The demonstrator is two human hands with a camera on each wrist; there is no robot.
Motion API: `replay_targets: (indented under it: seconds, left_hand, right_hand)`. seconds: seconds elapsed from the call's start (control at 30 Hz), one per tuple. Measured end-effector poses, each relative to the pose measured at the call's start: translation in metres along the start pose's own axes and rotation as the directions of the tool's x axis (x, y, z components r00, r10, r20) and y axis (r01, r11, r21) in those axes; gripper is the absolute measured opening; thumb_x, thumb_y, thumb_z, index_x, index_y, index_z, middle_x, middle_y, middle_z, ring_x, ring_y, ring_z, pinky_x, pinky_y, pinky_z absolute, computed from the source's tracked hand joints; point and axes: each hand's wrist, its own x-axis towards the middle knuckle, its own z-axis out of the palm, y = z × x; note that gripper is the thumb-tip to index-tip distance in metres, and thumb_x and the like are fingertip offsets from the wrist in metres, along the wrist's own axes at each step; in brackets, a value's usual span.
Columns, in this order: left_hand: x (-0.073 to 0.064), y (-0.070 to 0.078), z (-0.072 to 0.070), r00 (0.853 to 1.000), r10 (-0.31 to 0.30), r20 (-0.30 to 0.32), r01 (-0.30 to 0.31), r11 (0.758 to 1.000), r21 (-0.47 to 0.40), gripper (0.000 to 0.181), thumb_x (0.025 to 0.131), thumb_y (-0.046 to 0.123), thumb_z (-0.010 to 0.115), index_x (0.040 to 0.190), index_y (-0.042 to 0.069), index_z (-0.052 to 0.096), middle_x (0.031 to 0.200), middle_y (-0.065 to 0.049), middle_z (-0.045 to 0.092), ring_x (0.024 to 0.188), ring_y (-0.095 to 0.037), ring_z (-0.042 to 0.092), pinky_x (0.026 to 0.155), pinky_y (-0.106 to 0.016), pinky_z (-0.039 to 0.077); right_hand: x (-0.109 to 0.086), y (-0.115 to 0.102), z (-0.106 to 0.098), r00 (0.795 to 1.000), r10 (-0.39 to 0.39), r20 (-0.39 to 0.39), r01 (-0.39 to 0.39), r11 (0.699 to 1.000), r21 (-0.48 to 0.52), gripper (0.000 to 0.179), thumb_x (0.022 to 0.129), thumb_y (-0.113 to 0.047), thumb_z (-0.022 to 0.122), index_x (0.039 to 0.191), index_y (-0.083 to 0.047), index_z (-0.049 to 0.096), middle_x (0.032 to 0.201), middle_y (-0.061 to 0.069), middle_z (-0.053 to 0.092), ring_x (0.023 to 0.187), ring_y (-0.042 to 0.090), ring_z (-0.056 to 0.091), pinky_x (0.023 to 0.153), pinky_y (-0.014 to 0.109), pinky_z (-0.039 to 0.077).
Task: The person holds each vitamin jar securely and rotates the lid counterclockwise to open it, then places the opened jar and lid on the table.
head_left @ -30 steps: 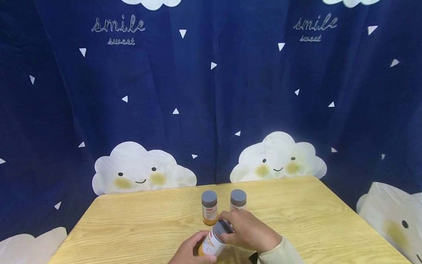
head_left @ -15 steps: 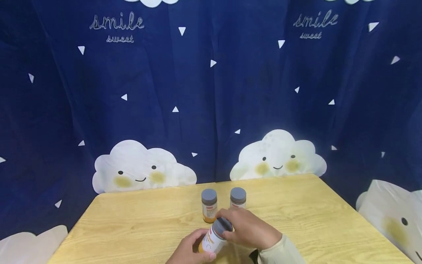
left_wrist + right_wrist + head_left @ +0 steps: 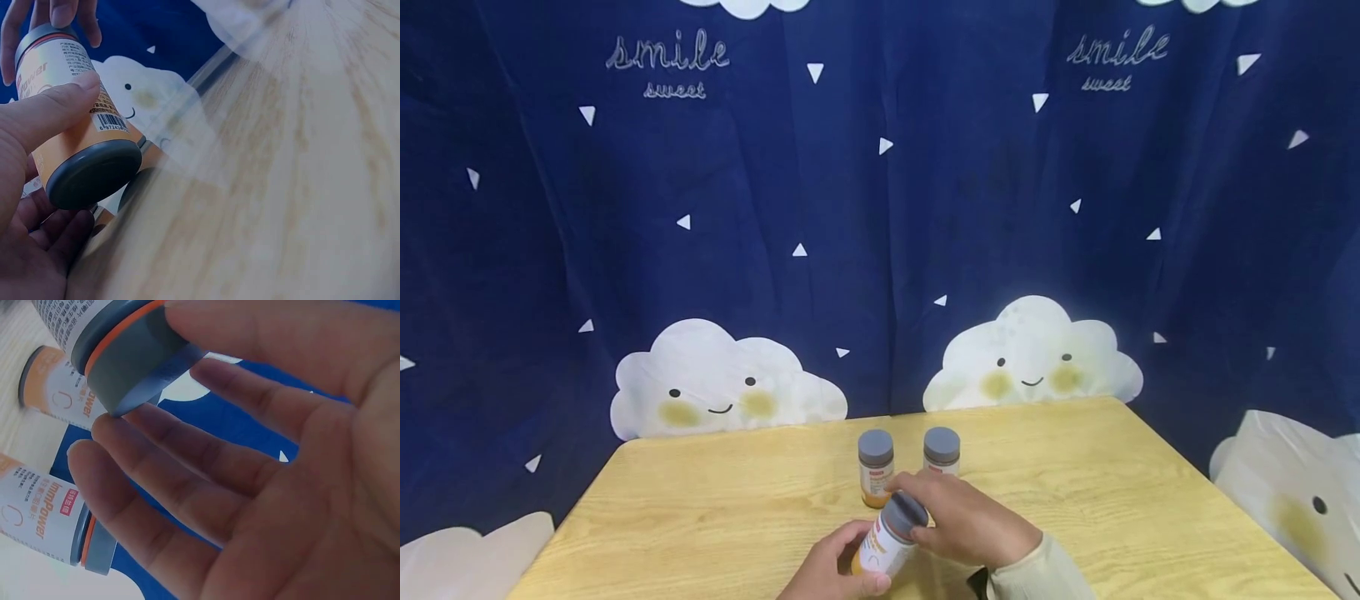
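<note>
Basically, min. change over the last sec.: bottle (image 3: pixel 877 552) in the same spot, same tilt; only my R forefinger has crept slightly toward 11 o'clock at the cap (image 3: pixel 901 518). Meaning, in my judgement: two-hand hold unbroken, cap on, orange ring (image 3: pixel 122 336) visible under it.

L hand (image 3: pixel 829 571), coming in from 7 o'clock: gripping the bottle body, thumb across the label. R hand (image 3: pixel 966 521), from 4 o'clock: pinching the cap, thumb on one side, fingertips at the other. Bottle leans, cap end toward 1, base (image 3: pixel 97 174) toward 7; can't confirm whether base touches wood.

Edges/room: 12 o'clock bottle (image 3: pixel 876 475) stands just beyond the cap; my R forefinger overlaps it in head view, contact n/c. 1 o'clock bottle (image 3: pixel 942 450) is partly hidden behind my R hand. Both upright, apart from each other; tightest side, est., is 12 to 1. Table (image 3: pixel 700 517) runs wide toward 9 and 3; far edge lies past both bottles at 12, w/ curtain (image 3: pixel 775 167) behind. Near edge: out of head view.
</note>
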Motion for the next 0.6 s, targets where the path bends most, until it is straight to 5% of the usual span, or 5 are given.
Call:
replay_targets:
  seconds: [0.17, 0.6]
  left_hand:
    - [-0.0007, 0.0011, -0.0003, 1.0, 0.0, 0.005, 0.0, 1.0, -0.003, 0.05, 0.09, 0.023, 0.07, 0.134, 0.01, 0.052, 0.122, -0.009, 0.062, 0.107, -0.022, 0.061, 0.087, -0.027, 0.049]
    - [-0.0021, 0.0004, 0.001, 0.999, 0.021, 0.041, -0.019, 0.999, -0.049, 0.05, 0.089, 0.02, 0.071, 0.134, 0.012, 0.053, 0.123, -0.01, 0.061, 0.108, -0.025, 0.061, 0.087, -0.028, 0.05]
  right_hand:
    - [-0.0007, -0.0001, -0.0002, 0.998, 0.06, -0.001, -0.06, 0.998, 0.023, 0.049, 0.082, -0.023, 0.076, 0.127, -0.02, 0.057, 0.115, -0.003, 0.061, 0.099, 0.013, 0.056, 0.083, 0.034, 0.05]
    - [0.0007, -0.0028, 0.0025, 0.983, 0.164, -0.088, -0.165, 0.986, -0.008, 0.037, 0.088, -0.048, 0.064, 0.102, -0.014, 0.068, 0.091, -0.005, 0.066, 0.076, 0.012, 0.06, 0.06, 0.031, 0.048]
